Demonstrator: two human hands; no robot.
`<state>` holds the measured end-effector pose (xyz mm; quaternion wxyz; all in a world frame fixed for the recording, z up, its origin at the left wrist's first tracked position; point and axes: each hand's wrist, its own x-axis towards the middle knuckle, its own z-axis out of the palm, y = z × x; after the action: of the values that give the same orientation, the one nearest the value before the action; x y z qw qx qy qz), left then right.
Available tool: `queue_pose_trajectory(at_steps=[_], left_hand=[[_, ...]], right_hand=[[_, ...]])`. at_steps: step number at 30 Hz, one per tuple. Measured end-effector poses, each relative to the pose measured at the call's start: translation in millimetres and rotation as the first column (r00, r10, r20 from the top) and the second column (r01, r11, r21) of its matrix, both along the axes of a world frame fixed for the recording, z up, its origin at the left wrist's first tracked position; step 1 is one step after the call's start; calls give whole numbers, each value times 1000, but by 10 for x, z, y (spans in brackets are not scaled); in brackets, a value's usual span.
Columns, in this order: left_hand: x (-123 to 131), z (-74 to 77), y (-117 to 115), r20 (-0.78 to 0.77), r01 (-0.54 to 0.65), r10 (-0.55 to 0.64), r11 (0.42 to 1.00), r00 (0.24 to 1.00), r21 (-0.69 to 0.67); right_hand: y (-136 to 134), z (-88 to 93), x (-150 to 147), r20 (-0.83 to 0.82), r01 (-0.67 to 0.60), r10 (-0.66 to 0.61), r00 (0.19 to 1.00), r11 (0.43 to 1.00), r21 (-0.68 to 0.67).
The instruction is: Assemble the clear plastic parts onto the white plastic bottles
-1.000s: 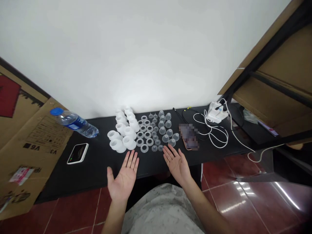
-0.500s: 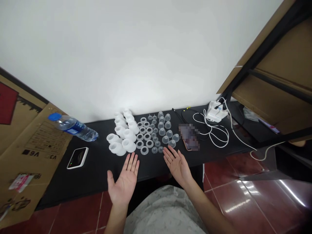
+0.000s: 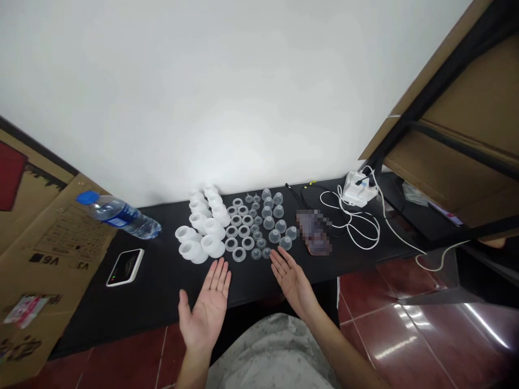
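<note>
My left hand [image 3: 206,308] is held palm up over the front edge of a black table [image 3: 162,286], fingers stretched out, holding nothing. My right hand [image 3: 292,280] is also palm up and open, its fingertips close to a row of small clear caps [image 3: 278,227]. Between them and farther back lie several clear rings [image 3: 239,233] in rows. Left of the rings stand several white cup-shaped parts [image 3: 203,227] in two columns. Neither hand touches any part.
A water bottle [image 3: 117,215] lies at the table's left, with a white-framed device [image 3: 125,266] in front of it. A phone [image 3: 314,233], white cable [image 3: 357,221] and charger [image 3: 357,190] sit right. Cardboard [image 3: 36,254] flanks the left; a shelf [image 3: 458,146] stands on the right.
Both hands stay open and palm up, almost still. The view has shifted a little, so the table contents sit slightly lower and further left in the picture.
</note>
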<state>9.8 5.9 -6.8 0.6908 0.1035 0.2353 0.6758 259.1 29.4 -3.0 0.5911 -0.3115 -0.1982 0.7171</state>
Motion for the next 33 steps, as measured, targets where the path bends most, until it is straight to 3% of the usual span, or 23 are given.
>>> queue_pose_trajectory(at_steps=[5,10,15,19,24,28,33], left_hand=[[102,52,4,-260,-33,31,999,965,-2],[141,-43,9,-470,-34,72,995,880,89],[177,-125,-16,-568,-11,98,988,817,155],[163,-206,-52,-631,-3,59,996,774,90],[89,-309,-93,-764,57,-36,998,644,2],[96,-271,-87,-826,55,1,998,563,38],[170,-124,-74,-879,65,19,996,477,57]], right_hand=[[-23,6,-23,29,14,-14,999,1000,-1],[-74,1,-35,77,8,-11,997,1000,29],[-116,9,-43,157,-12,2,988,998,65],[-124,55,-36,243,-50,34,970,997,59],[-118,138,73,297,-106,88,951,993,44],[-125,174,221,371,-176,144,917,983,55],[-124,140,403,578,-235,147,803,969,80]])
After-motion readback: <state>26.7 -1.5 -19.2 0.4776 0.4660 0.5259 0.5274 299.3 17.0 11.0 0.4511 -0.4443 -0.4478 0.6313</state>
